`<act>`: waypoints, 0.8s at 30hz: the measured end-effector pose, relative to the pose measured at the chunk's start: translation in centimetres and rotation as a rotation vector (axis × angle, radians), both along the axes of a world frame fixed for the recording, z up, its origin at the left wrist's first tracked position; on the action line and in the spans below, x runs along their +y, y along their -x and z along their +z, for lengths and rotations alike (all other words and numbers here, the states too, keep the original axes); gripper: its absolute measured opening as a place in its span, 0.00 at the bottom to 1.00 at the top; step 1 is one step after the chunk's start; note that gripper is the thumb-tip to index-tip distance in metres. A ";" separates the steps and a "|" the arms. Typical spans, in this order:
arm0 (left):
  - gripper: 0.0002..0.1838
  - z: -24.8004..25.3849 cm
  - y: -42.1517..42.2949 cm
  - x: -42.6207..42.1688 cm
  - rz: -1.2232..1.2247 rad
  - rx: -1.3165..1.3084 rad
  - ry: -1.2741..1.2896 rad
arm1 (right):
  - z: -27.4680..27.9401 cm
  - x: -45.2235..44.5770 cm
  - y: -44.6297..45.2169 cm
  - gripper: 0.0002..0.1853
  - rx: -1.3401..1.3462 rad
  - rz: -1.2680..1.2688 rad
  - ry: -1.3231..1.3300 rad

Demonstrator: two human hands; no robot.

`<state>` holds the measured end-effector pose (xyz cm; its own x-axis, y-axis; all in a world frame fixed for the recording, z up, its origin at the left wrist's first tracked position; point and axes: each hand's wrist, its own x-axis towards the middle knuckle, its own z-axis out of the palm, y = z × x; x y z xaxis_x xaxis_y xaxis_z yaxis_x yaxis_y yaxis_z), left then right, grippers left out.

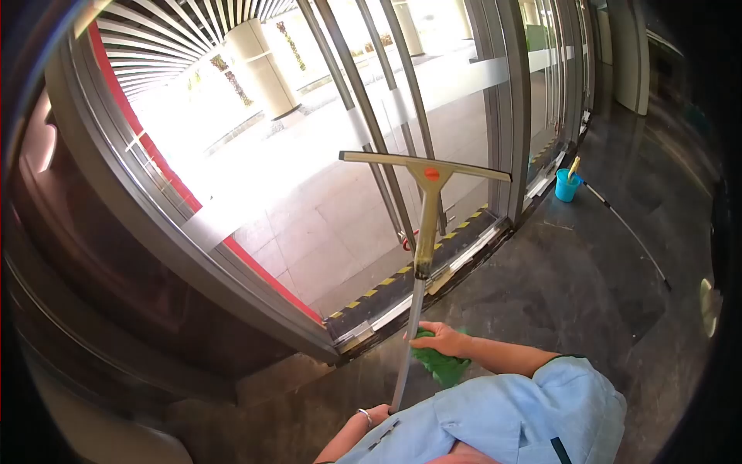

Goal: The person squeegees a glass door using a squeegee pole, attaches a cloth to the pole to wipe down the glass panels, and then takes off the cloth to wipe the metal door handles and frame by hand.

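Note:
A long-handled window squeegee (425,220) rises tilted in front of the glass door, its wide blade at the top and a red spot at its centre. My left hand (376,416), with a bracelet at the wrist, is closed round the lower end of the pole. Higher up, my right hand (442,340) grips the pole with its fingers. A green cloth (440,363) hangs under the right palm, held in that same hand. Whether the blade touches the glass cannot be made out.
Glass doors (309,193) with upright metal handles (363,100) stand ahead, over a threshold with yellow-black tape (379,290). At the right a blue bucket (566,187) stands on the dark floor (556,309), with a thin pole (626,232) beside it. A dark framed panel (131,255) is at left.

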<state>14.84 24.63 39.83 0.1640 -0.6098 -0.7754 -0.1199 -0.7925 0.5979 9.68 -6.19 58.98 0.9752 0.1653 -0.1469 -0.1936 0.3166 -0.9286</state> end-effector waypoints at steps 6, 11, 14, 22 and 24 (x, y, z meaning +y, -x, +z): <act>0.41 15.8 -5.2 -6.1 0.220 0.128 0.824 | -1.8 2.4 0.3 0.19 0.027 -0.045 0.088; 0.28 23.3 -5.0 -15.3 0.275 0.051 0.951 | -1.0 3.3 1.1 0.24 0.056 0.002 0.375; 0.13 22.4 -5.2 -18.2 0.467 0.062 0.931 | -2.6 0.6 2.4 0.24 0.070 0.113 -0.002; 0.11 20.8 -6.4 -25.6 0.672 -0.081 1.038 | -5.6 -21.7 11.1 0.19 0.177 -0.071 -0.260; 0.25 23.3 -5.4 -28.2 0.728 -0.147 0.960 | -3.1 -27.2 13.2 0.24 0.142 -0.260 -0.580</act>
<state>20.25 -3.55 63.17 0.7560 -0.6546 -0.0041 0.0531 0.0551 0.9971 -3.49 -33.36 55.84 0.9717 0.0182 -0.2355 -0.1519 0.8118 -0.5639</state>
